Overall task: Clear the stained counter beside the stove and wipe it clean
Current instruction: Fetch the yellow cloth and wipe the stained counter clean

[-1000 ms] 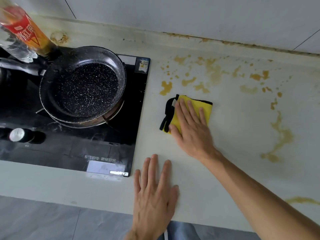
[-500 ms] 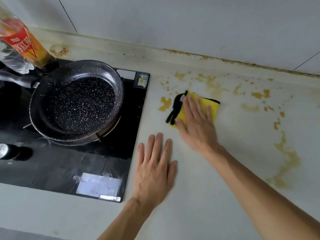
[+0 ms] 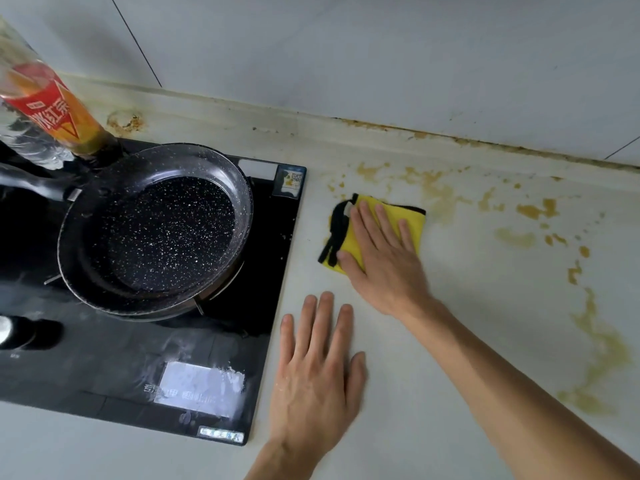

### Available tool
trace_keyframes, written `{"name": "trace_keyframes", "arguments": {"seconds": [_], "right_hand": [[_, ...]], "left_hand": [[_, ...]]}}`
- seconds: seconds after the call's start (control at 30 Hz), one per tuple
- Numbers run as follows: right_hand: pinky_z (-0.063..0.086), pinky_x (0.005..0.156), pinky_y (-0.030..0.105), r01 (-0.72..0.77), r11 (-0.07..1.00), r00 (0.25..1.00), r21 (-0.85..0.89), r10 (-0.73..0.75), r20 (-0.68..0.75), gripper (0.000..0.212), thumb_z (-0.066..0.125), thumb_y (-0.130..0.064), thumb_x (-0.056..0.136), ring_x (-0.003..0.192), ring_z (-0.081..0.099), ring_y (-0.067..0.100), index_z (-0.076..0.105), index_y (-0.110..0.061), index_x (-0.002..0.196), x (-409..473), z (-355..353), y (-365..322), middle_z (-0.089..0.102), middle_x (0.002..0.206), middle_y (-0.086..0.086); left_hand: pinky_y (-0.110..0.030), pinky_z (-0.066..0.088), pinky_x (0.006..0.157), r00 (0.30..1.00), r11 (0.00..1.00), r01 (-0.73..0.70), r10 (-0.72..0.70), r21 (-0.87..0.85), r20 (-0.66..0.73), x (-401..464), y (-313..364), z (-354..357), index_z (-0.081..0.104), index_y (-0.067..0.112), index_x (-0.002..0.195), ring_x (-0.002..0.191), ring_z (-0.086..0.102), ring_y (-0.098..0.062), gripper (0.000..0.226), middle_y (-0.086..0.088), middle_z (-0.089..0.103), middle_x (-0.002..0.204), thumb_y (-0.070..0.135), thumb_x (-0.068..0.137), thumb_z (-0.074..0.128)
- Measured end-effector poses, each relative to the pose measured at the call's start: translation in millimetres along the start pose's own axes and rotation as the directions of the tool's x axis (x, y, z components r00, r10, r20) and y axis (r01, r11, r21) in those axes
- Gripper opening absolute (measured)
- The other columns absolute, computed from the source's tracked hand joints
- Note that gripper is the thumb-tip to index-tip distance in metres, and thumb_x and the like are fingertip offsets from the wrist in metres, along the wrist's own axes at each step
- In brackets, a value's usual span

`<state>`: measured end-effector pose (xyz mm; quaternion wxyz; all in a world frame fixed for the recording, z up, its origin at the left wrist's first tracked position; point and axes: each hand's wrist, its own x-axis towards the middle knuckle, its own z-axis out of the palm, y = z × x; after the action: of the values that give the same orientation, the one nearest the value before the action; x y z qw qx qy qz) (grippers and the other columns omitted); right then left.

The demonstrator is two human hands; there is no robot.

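A folded yellow cloth with black trim (image 3: 412,218) lies on the pale counter (image 3: 485,299) just right of the stove. My right hand (image 3: 384,258) presses flat on the cloth with straight fingers, covering most of it. My left hand (image 3: 317,375) rests flat on the counter nearer the front edge, fingers spread, holding nothing. Yellow-brown stains (image 3: 533,211) speckle the counter behind and to the right of the cloth, and a long streak (image 3: 602,348) runs down the right side.
A black glass stove (image 3: 131,368) fills the left, with a dark speckled frying pan (image 3: 156,226) on its burner and a knob (image 3: 14,332) at the far left. Two bottles, one red-labelled (image 3: 48,112), stand behind the pan. A stained wall ledge (image 3: 381,133) backs the counter.
My right hand has pushed the cloth away from me and leftward over the blotch beside the stove. My left hand has slid forward on the counter and stays flat.
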<state>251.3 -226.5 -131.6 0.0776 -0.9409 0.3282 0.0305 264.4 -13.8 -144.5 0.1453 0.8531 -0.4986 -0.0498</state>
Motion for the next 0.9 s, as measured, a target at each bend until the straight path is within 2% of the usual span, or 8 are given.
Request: {"name": "trace_keyframes", "arguments": {"seconds": [0.13,0.3,0.53,0.67,0.8,0.9], "right_hand": [[-0.005,0.130,0.049,0.019,0.999,0.999,0.050,-0.021,0.037,0.073,0.020,-0.057,0.106,0.161,-0.014,0.017,-0.003,-0.023,0.167,26,-7,-21,-0.010,0.175,-0.005],[-0.001,0.130,0.050,0.140,0.990,0.990,0.030,-0.141,0.030,0.074,0.018,-0.057,0.104,0.162,-0.009,0.017,0.004,-0.023,0.168,-21,2,-21,-0.004,0.175,-0.006],[-0.003,0.130,0.049,0.143,0.986,0.989,0.081,-0.145,0.019,0.077,0.022,-0.058,0.102,0.161,-0.012,0.015,0.000,-0.025,0.168,24,-1,-37,-0.008,0.175,-0.008],[-0.006,0.130,0.047,0.055,0.993,0.997,0.105,-0.060,0.039,0.076,0.023,-0.060,0.104,0.161,-0.013,0.013,-0.001,-0.026,0.168,59,-12,-8,-0.009,0.175,-0.008],[-0.003,0.130,0.048,-0.004,0.998,1.000,0.063,0.003,0.012,0.077,0.024,-0.059,0.105,0.161,-0.010,0.016,0.002,-0.021,0.168,40,-11,11,-0.006,0.175,-0.005],[0.000,0.130,0.050,0.027,0.999,1.000,0.034,-0.027,0.007,0.078,0.019,-0.060,0.102,0.162,-0.009,0.018,0.004,-0.021,0.168,10,-6,1,-0.005,0.175,-0.005]], "left_hand": [[-0.057,0.017,0.129,0.999,1.000,0.005,-0.005,0.007,0.035,0,1,-1,0.039,0.020,0.160,0.163,0.016,-0.029,0.063,-0.006,0.023,0.174,0.044,0.102,0.047],[-0.054,0.014,0.131,0.999,1.000,0.017,-0.018,0.011,0.049,1,1,-2,0.036,0.021,0.162,0.164,0.014,-0.027,0.068,-0.006,0.022,0.174,0.044,0.100,0.050],[-0.057,0.021,0.127,1.000,1.000,0.002,-0.002,0.021,-0.009,0,-2,5,0.040,0.020,0.162,0.163,0.020,-0.029,0.066,-0.007,0.028,0.173,0.046,0.102,0.048],[-0.055,0.020,0.128,1.000,1.000,-0.009,0.010,0.021,-0.029,-1,-3,7,0.039,0.022,0.162,0.163,0.020,-0.027,0.065,-0.005,0.024,0.175,0.049,0.103,0.043],[-0.055,0.018,0.129,1.000,1.000,-0.010,0.010,0.027,-0.018,-1,-3,7,0.039,0.021,0.162,0.163,0.019,-0.028,0.065,-0.005,0.023,0.175,0.049,0.103,0.041],[-0.059,0.021,0.127,1.000,1.000,-0.008,0.008,0.019,-0.011,0,-2,6,0.040,0.020,0.162,0.163,0.019,-0.029,0.065,-0.007,0.023,0.174,0.048,0.104,0.043]]}}
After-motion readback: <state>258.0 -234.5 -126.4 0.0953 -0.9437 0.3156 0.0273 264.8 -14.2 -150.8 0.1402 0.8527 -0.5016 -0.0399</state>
